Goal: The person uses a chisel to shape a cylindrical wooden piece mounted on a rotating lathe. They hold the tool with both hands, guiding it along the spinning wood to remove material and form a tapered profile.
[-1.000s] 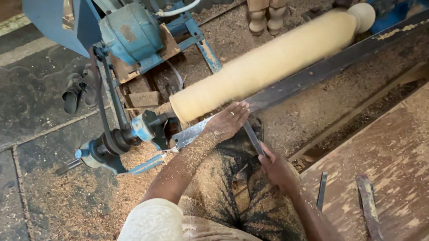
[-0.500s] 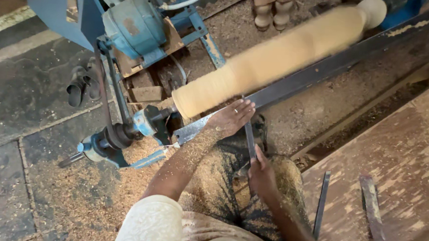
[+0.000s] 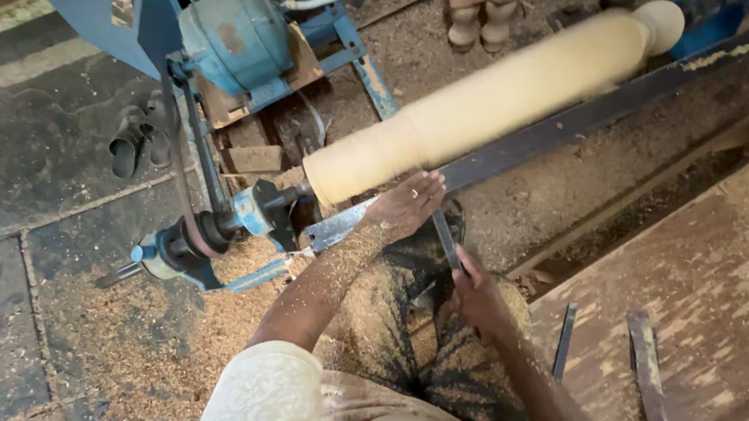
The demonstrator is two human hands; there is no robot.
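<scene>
Pale wooden cylinder (image 3: pixel 491 101) lies blurred beside chisel (image 3: pixel 444 237).

Daylight, soft and even, moderately bright; no hard shadows, no glare. Source direction unclear. Dimmer patches under the blue motor (image 3: pixel 238 37) and along the dark steel rail (image 3: pixel 567 127). The pale wooden cylinder (image 3: pixel 482 105) is smeared by motion blur, surface grain unreadable, edges soft, worst toward its rounded end at the top right. Left hand (image 3: pixel 405 205) and right hand (image 3: pixel 477 293) reasonably sharp, sawdust specks on the forearms visible. The chisel (image 3: pixel 446 236) is slightly soft. Stone floor (image 3: pixel 44 159) at left crisp. Mild wide-angle stretch at the corners. The cream sleeve (image 3: pixel 275 393) at the bottom edge is close and a little soft.
</scene>
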